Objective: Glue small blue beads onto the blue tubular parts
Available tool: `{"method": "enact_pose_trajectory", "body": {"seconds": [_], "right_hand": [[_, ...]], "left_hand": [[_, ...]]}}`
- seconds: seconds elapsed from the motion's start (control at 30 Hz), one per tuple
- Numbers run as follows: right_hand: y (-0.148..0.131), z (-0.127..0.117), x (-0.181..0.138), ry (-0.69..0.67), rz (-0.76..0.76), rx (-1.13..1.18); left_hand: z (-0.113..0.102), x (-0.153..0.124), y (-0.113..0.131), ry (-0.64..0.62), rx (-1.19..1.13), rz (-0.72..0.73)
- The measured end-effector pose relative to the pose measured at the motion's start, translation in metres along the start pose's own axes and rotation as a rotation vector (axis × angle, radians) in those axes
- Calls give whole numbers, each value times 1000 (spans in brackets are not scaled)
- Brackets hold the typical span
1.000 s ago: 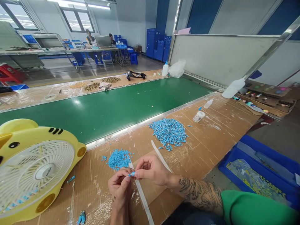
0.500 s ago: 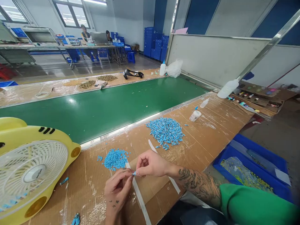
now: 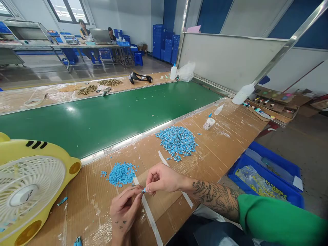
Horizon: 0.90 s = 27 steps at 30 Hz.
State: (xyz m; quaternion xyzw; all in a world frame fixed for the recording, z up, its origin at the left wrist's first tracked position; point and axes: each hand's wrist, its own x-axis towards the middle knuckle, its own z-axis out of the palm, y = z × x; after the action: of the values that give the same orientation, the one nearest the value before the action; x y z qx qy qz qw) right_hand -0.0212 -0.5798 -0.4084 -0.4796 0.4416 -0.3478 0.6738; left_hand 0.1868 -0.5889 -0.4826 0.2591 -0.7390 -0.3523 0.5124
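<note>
A yellow plastic desk fan with a white grille (image 3: 30,191) is positioned at the left edge of the cardboard-covered workbench (image 3: 225,147). Behind the bench, a green conveyor belt (image 3: 107,116) is seen running from left to right.

A loose heap of small blue plastic beads (image 3: 121,173) is located on the bench just beyond the hands. The left hand (image 3: 124,213) is held low over the bench, palm partly upward, with the thumb and forefinger closed together at their tips. The right hand (image 3: 161,177) is placed directly beside it, fingers curled and the thumb and forefinger pinched. A tiny blue plastic piece (image 3: 144,190) is gripped between the fingertips of both hands, just above a strip of white tape (image 3: 151,222) stuck to the cardboard. Whether the piece is one part or two cannot be told.

Further right, a larger pile of blue cylindrical parts (image 3: 176,141) is spread on the bench, well apart from the hands. A small white jar (image 3: 208,123) is lying near it. A blue plastic crate (image 3: 269,174) is set below the bench edge at the right.
</note>
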Motion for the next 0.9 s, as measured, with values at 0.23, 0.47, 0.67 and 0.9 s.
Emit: {"method": "enact_pose_trajectory", "body": {"seconds": [0.23, 0.47, 0.67, 0.9], "right_hand": [[1, 1, 0, 11, -2, 72], [-2, 4, -3, -7, 6, 189], [-5, 10, -2, -12, -13, 195], [-9, 13, -3, 3, -19, 187]], "left_hand": [[1, -3, -1, 57, -44, -34], [12, 3, 10, 214, -294, -120], [7, -8, -1, 212, -320, -160], [4, -12, -8, 266, -228, -216]]}}
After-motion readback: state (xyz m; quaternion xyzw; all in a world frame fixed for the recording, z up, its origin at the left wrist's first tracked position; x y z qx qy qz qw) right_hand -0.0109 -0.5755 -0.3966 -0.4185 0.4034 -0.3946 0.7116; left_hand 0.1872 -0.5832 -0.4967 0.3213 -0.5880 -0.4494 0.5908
